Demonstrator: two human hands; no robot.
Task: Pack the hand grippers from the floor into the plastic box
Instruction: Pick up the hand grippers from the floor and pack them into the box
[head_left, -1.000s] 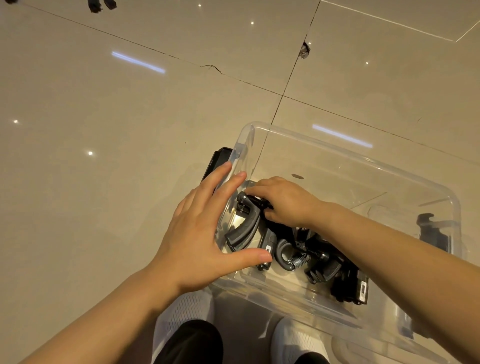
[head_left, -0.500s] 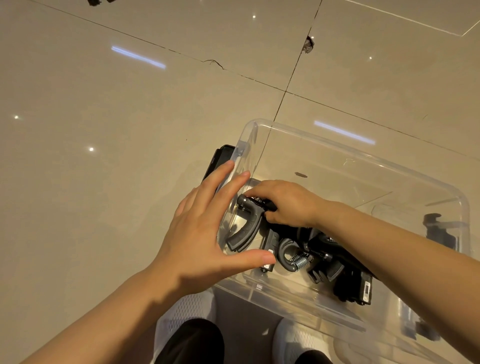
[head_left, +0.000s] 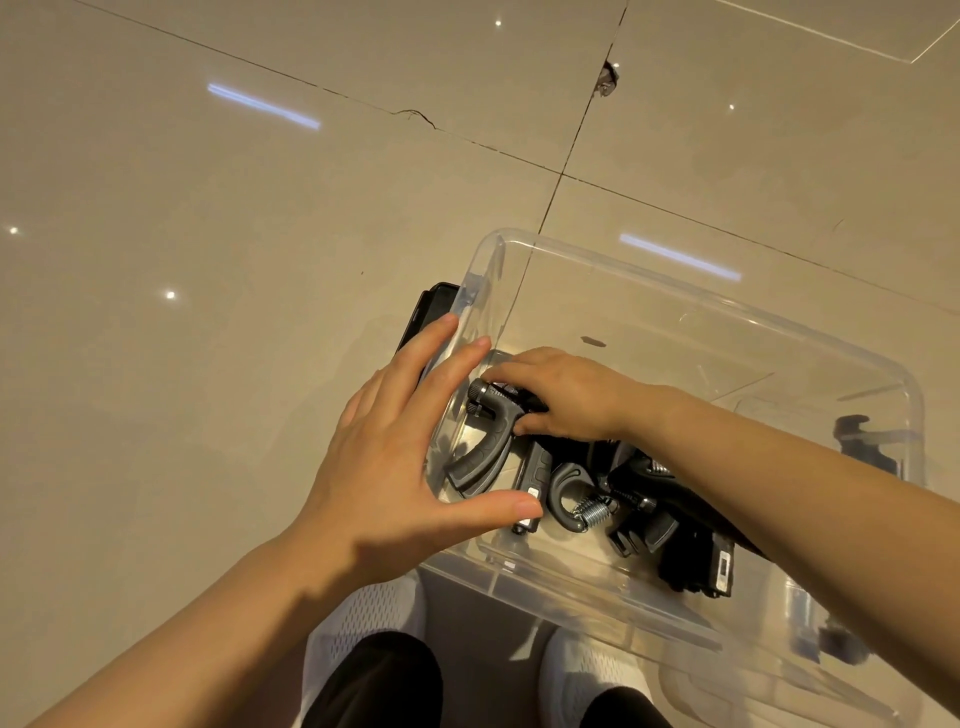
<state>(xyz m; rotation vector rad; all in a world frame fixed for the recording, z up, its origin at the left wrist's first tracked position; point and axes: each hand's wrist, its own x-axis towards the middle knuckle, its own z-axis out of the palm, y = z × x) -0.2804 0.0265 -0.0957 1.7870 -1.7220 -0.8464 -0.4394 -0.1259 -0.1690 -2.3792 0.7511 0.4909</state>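
Observation:
A clear plastic box stands on the tiled floor in front of my feet. Several black hand grippers with steel springs lie piled in its near left part. My right hand reaches inside the box and grips the top of one grey-black hand gripper, whose handle slants toward the near left corner. My left hand lies flat with straight fingers against the outside of the box's left wall, thumb over the rim.
A black flat object lies on the floor just outside the box's left wall, partly behind my left fingers. My white shoes sit below the box. The beige tiles have dark seams and a chipped corner.
The hands and the held gripper stay almost where they were. The view has shifted slightly, nothing else moved.

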